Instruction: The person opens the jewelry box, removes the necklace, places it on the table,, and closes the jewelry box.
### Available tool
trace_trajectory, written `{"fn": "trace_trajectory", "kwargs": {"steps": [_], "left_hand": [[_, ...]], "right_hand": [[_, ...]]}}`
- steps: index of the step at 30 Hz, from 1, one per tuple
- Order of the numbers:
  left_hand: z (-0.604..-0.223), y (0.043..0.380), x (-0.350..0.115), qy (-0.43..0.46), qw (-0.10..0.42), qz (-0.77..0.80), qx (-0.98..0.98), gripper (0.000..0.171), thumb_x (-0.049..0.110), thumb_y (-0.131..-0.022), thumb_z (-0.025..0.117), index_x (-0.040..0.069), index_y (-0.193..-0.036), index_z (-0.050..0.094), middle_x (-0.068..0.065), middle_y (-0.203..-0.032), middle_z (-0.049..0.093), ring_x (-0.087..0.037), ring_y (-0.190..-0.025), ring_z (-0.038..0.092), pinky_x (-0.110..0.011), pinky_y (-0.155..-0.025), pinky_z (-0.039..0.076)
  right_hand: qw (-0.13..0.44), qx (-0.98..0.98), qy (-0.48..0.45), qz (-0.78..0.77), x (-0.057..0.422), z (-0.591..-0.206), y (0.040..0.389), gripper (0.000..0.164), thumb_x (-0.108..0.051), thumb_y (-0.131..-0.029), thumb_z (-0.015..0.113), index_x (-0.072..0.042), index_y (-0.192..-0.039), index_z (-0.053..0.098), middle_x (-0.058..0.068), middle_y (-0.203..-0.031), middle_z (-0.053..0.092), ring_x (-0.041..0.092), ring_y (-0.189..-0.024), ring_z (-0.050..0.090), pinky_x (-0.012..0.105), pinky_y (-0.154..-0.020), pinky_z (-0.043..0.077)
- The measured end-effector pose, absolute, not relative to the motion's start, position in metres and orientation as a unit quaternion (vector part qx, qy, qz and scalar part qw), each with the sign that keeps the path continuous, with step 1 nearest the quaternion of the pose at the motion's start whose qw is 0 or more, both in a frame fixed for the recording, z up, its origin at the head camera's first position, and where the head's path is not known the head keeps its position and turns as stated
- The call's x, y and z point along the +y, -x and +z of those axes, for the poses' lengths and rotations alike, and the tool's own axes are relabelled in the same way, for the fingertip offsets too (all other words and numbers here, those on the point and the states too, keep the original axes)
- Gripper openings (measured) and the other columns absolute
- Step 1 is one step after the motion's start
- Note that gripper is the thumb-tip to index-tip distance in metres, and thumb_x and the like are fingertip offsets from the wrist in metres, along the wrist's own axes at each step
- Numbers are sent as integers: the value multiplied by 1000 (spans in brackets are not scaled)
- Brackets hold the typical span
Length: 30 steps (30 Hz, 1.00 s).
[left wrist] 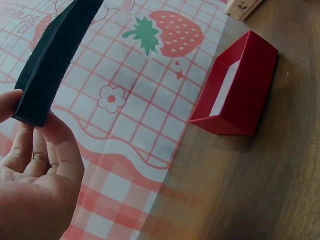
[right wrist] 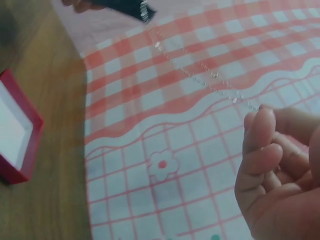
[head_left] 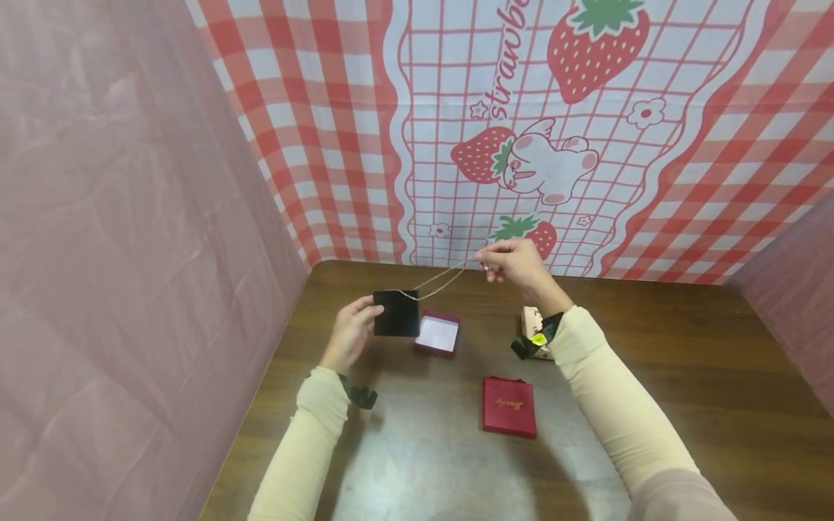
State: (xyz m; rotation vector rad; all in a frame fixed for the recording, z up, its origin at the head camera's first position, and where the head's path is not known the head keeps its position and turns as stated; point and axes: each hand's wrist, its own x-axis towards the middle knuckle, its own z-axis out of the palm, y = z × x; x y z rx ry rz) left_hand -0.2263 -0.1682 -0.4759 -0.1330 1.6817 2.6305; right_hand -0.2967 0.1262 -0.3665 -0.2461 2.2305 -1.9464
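Observation:
My left hand (head_left: 352, 329) pinches a square black jewelry pad (head_left: 397, 315) at its edge, thumb on one face. In the left wrist view the pad (left wrist: 55, 60) shows its thickness, tilted above the fingers. A fine silvery necklace (head_left: 443, 281) runs as a doubled chain from the pad's far side to my right hand (head_left: 515, 264), which pinches its end between thumb and forefinger. In the right wrist view small sparkling pieces sit along the necklace (right wrist: 192, 77), and part of it lies over the pad's corner. Below the pad, an open red box base (head_left: 437, 335) with a white inside stands on the table.
A red lid (head_left: 509, 407) with gold lettering lies on the wooden table (head_left: 417, 463) nearer the body. Under the right wrist is a cream patterned box (head_left: 531, 318), partly hidden. A strawberry-print cloth (head_left: 430, 145) hangs behind, and a pink cloth (head_left: 143, 253) at the left.

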Motion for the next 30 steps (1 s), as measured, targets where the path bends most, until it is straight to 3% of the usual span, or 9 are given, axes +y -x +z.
{"fn": "trace_trajectory", "kwargs": {"steps": [5, 9, 16, 22, 26, 30], "left_hand": [[-476, 225, -166, 34, 12, 846, 532, 24, -8, -90, 54, 12, -89, 67, 3, -85, 70, -7, -76, 65, -19, -71, 54], [-476, 225, -165, 42, 15, 841, 539, 21, -7, -90, 55, 10, -92, 66, 4, -84, 70, -7, -74, 64, -18, -68, 52], [-475, 225, -163, 57, 18, 831, 553, 19, -5, -89, 56, 11, -93, 65, 6, -81, 66, -4, -67, 57, -16, -59, 46], [-474, 226, -161, 49, 13, 833, 551, 18, -3, -89, 56, 11, -94, 66, 5, -85, 69, -5, -71, 62, -16, -60, 47], [-476, 227, -161, 57, 17, 831, 552, 17, -2, -89, 56, 11, -95, 65, 5, -85, 68, -5, -70, 61, -17, -58, 45], [-479, 228, -161, 65, 21, 831, 552, 15, -2, -90, 57, 8, -97, 64, 6, -87, 67, -6, -74, 62, -19, -64, 48]], "right_hand": [[83, 741, 61, -664, 127, -355, 295, 10, -7, -87, 70, -12, -80, 74, -4, -66, 71, 7, -46, 58, 18, -44, 46], [98, 732, 49, -673, 130, -349, 296, 10, -7, -86, 72, -12, -77, 75, -1, -65, 71, 7, -44, 58, 17, -43, 46], [199, 633, 58, -746, 137, -338, 296, 18, 0, -90, 65, -8, -78, 75, 5, -72, 73, 12, -56, 67, 20, -56, 56], [260, 569, 123, -770, 142, -332, 294, 18, 5, -92, 59, -2, -89, 75, 11, -82, 74, 17, -69, 71, 23, -67, 59], [248, 573, 143, -768, 142, -330, 294, 24, 12, -90, 56, -2, -87, 75, 11, -82, 75, 17, -71, 72, 25, -70, 59], [177, 628, 135, -746, 138, -328, 292, 22, 11, -87, 62, -4, -79, 76, 10, -77, 75, 15, -64, 71, 25, -65, 59]]}}
